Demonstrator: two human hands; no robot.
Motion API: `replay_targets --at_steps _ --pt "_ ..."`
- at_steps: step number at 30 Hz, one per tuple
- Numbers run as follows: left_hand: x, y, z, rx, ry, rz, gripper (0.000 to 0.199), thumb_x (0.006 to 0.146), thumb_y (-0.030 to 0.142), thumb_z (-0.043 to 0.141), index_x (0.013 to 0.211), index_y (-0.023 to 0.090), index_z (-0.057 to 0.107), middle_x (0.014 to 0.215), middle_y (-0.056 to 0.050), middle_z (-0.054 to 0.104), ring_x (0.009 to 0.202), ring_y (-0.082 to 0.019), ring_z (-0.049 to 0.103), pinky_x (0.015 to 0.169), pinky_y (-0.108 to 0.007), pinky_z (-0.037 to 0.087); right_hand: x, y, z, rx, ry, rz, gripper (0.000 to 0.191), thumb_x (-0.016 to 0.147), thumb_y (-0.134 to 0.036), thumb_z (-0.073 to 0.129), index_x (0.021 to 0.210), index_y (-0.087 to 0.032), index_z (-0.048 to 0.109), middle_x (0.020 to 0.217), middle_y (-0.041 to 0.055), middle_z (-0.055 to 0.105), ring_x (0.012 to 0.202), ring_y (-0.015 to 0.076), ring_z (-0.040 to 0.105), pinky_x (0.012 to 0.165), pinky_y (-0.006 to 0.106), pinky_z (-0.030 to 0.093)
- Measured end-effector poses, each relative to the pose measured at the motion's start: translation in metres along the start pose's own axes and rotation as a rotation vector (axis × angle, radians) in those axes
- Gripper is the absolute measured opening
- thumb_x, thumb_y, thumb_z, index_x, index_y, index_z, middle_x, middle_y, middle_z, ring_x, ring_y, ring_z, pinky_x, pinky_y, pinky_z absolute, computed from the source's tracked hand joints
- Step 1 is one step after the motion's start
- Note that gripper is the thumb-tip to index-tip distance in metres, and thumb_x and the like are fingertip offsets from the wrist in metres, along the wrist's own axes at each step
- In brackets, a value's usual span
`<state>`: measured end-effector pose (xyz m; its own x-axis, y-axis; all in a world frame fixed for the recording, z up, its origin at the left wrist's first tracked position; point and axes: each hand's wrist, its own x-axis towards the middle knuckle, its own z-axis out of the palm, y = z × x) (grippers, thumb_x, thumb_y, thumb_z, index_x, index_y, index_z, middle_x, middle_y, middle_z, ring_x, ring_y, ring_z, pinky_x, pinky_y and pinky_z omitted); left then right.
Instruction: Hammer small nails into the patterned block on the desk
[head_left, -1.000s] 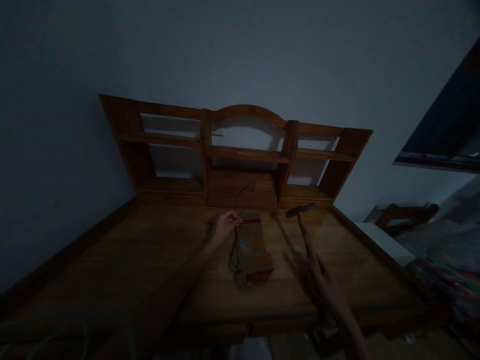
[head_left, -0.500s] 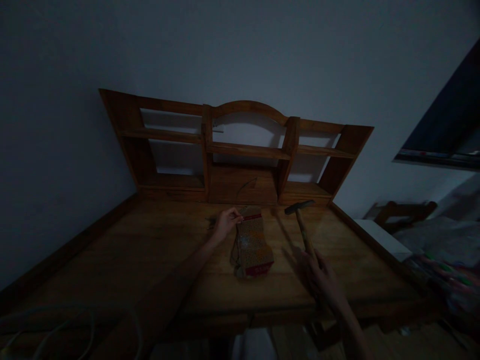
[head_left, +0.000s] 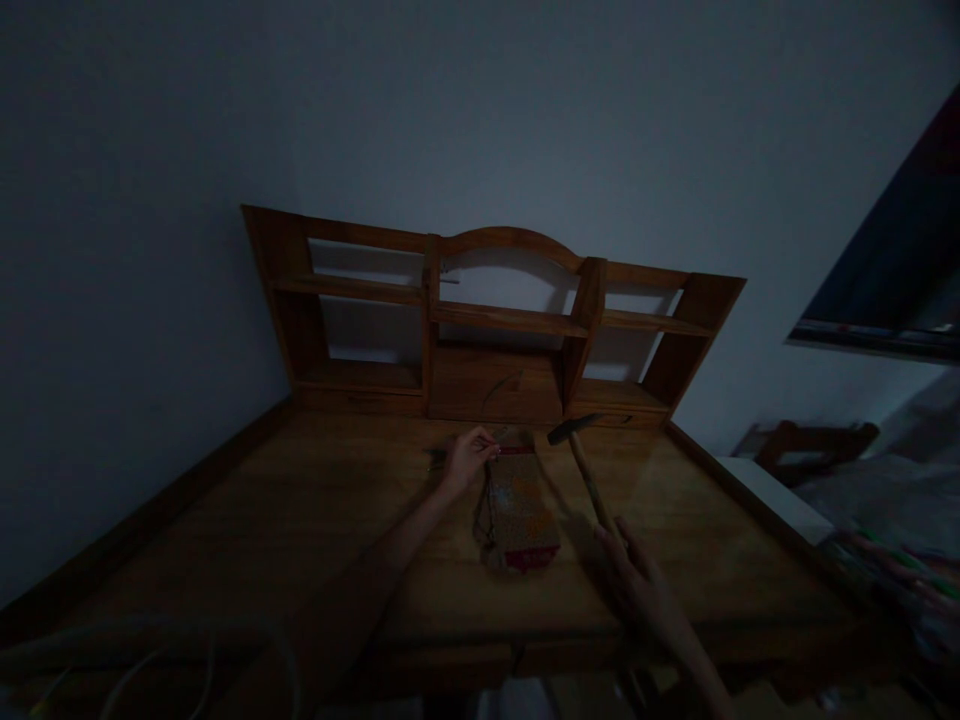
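Observation:
A worn tan block with red ends (head_left: 525, 510) lies flat on the wooden desk (head_left: 315, 510). At its far left corner, my left hand (head_left: 466, 462) pinches a thin, nail-like piece, too small and dark to make out fully. My right hand (head_left: 634, 570) grips the wooden handle of a hammer (head_left: 589, 475). The hammer's dark head is raised above the desk, right of the block's far end and apart from it. A tangle of thin cord or wire (head_left: 486, 520) runs along the block's left side.
A wooden shelf unit (head_left: 510, 320) stands along the desk's back edge against the wall. Small dark bits (head_left: 435, 460) lie left of my left hand. Pale cables (head_left: 202, 650) hang at lower left. A chair (head_left: 814, 445) and a white surface (head_left: 776, 500) are at right.
The view has shifted slightly, so the desk and shelf sit lower in it. The hammer's head has moved left, closer to the block. My left hand keeps its pinch at the block's far corner.

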<state>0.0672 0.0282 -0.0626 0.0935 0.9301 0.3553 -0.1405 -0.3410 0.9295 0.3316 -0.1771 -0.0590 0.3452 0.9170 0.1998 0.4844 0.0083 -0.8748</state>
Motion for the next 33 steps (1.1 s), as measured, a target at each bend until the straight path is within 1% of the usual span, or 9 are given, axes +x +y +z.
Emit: replay_targets --at_steps 5,10,13,14,15,18,20,28,33 --pt "-0.002 0.004 0.005 -0.064 -0.011 -0.018 0.034 0.06 0.035 0.08 0.07 0.015 0.055 0.066 0.0 0.064 0.064 -0.014 0.065 0.062 -0.026 0.054 0.002 0.006 -0.003 0.087 -0.058 0.038 0.075 0.06 -0.069 0.065 0.112 -0.014 0.069 0.142 0.0174 0.044 0.131 0.0344 0.041 0.106 0.041 0.036" --pt "-0.002 0.005 0.007 -0.006 -0.021 0.02 0.023 0.068 0.031 0.072 0.076 0.015 0.057 0.07 0.0 0.064 0.065 -0.013 0.064 0.06 -0.023 0.052 0.001 0.005 -0.002 0.239 -0.033 0.229 0.064 0.078 -0.062 0.057 0.124 -0.018 0.06 0.128 0.0136 0.059 0.114 0.026 0.058 0.08 0.028 0.052" --pt "0.0 0.015 -0.01 0.108 -0.017 0.016 0.019 0.072 0.024 0.066 0.089 0.016 0.062 0.073 0.0 0.064 0.062 -0.011 0.061 0.053 -0.019 0.047 -0.002 -0.005 -0.001 0.247 -0.004 0.255 0.063 0.075 -0.058 0.065 0.123 -0.018 0.06 0.124 0.0125 0.061 0.11 0.0249 0.06 0.074 0.024 0.052" --pt "0.0 0.02 -0.02 0.143 -0.07 -0.053 0.02 0.07 0.022 0.067 0.088 0.016 0.063 0.07 0.0 0.063 0.058 -0.011 0.06 0.05 -0.018 0.046 -0.002 -0.01 -0.001 0.252 -0.018 0.245 0.063 0.074 -0.057 0.065 0.122 -0.017 0.061 0.121 0.0125 0.063 0.108 0.0248 0.06 0.073 0.024 0.051" --pt "0.0 0.024 -0.029 0.168 -0.209 -0.177 0.02 0.066 0.021 0.07 0.084 0.015 0.064 0.068 0.0 0.063 0.055 -0.011 0.059 0.048 -0.019 0.046 -0.002 -0.013 0.0 0.259 -0.056 0.23 0.061 0.075 -0.057 0.065 0.12 -0.016 0.062 0.116 0.0125 0.065 0.104 0.0246 0.062 0.072 0.024 0.051" --pt "-0.004 0.037 -0.053 0.293 -0.753 -0.615 0.023 0.057 0.024 0.078 0.073 0.014 0.065 0.063 -0.002 0.065 0.052 -0.015 0.061 0.048 -0.025 0.05 -0.001 -0.021 0.005 0.244 -0.174 0.206 0.055 0.076 -0.056 0.065 0.107 -0.012 0.066 0.09 0.0106 0.07 0.084 0.0228 0.065 0.062 0.024 0.049" --pt "-0.008 0.042 -0.058 0.344 -0.965 -0.718 0.027 0.055 0.027 0.082 0.075 0.015 0.067 0.067 -0.003 0.068 0.055 -0.016 0.064 0.051 -0.026 0.053 0.0 -0.022 0.012 0.228 -0.181 0.234 0.054 0.073 -0.057 0.067 0.101 -0.01 0.067 0.078 0.0085 0.068 0.07 0.0203 0.063 0.054 0.023 0.045" --pt "-0.019 0.048 -0.038 0.276 -1.128 -0.786 0.034 0.054 0.032 0.086 0.078 0.016 0.068 0.073 -0.004 0.072 0.06 -0.018 0.068 0.055 -0.027 0.055 0.001 -0.026 0.053 0.308 -0.231 0.261 0.048 0.073 -0.055 0.066 0.086 -0.009 0.066 0.056 0.0002 0.052 0.042 0.0086 0.041 0.038 0.02 0.029" --pt "-0.022 0.049 -0.033 0.251 -1.206 -0.784 0.033 0.056 0.032 0.086 0.081 0.017 0.07 0.075 -0.004 0.073 0.062 -0.018 0.069 0.057 -0.027 0.056 0.007 -0.025 0.055 0.281 -0.225 0.267 0.039 0.071 -0.049 0.069 0.079 -0.011 0.062 0.058 0.0014 0.054 0.045 0.01 0.046 0.041 0.021 0.034"
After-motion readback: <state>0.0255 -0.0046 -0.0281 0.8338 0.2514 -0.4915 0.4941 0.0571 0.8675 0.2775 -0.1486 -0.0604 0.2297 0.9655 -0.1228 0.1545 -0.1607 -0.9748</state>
